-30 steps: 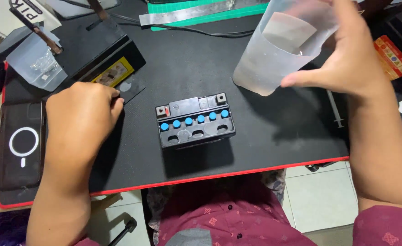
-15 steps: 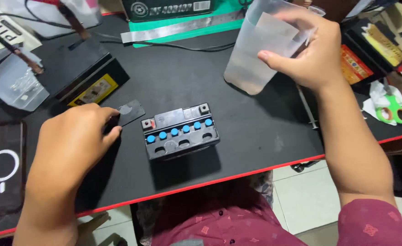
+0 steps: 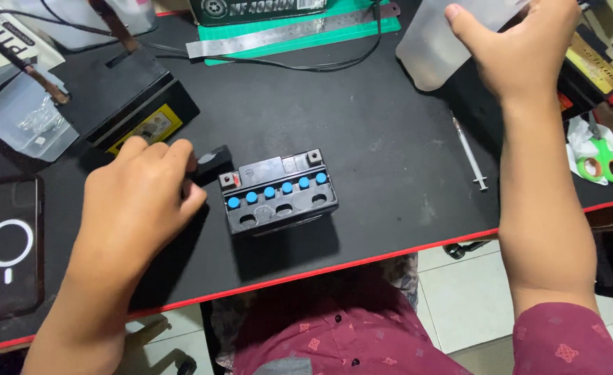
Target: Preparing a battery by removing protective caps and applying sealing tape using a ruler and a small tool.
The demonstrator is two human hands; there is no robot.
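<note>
The battery [image 3: 280,196], a small black case with six blue caps [image 3: 278,190] in a row along its top, sat near the front of the black worktop [image 3: 390,180], between the two hands and touched by neither. The left hand [image 3: 143,201] lay just beside its left end, fingers curled round a flat black strip [image 3: 212,161] and pinching it at the near edge, the far end of the strip tilted up off the mat. The right hand [image 3: 522,52] was at the far right, well apart from the battery, wrapped round a translucent plastic jug [image 3: 435,45] that rested on or just above the worktop; which, I could not tell. A syringe [image 3: 469,153] lay loose between jug and battery. To handle this well, the strip wanted a light, even pinch so it would not flex or flick against the caps, and the jug wanted to stay upright and be set down squarely, clear of the syringe and of the cable [image 3: 306,66] running past the steel ruler [image 3: 285,31] at the back. Scissors [image 3: 601,167] lay at the right edge and a phone [image 3: 7,250] at the left.
</note>
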